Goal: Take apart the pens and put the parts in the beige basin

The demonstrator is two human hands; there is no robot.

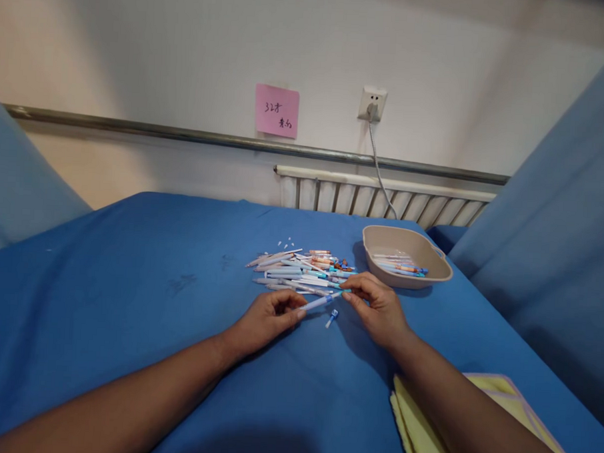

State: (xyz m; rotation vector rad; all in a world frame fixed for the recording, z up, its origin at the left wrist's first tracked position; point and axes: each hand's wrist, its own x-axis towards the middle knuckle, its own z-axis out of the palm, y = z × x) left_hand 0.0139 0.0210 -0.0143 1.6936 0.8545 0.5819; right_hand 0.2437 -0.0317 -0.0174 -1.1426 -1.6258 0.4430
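My left hand (275,313) is closed around the barrel of a pale blue pen (319,303), held slanting up to the right just above the blue sheet. At the pen's far end, the thumb and fingertips of my right hand (376,306) pinch a slim teal-tipped part; whether it is joined to the barrel I cannot tell. Below the pen lies a small blue-and-white pen piece (332,318). Right behind both hands is a loose heap of pens and pen parts (290,273), in white, pale blue, teal and orange-brown.
A beige plastic basin (440,269) with several pens (400,265) in it stands at right. A folded yellow cloth (495,388) lies under my right forearm. White scraps (287,243) dot the blue sheet (129,279). A radiator (343,195) and blue curtains (548,197) border the table.
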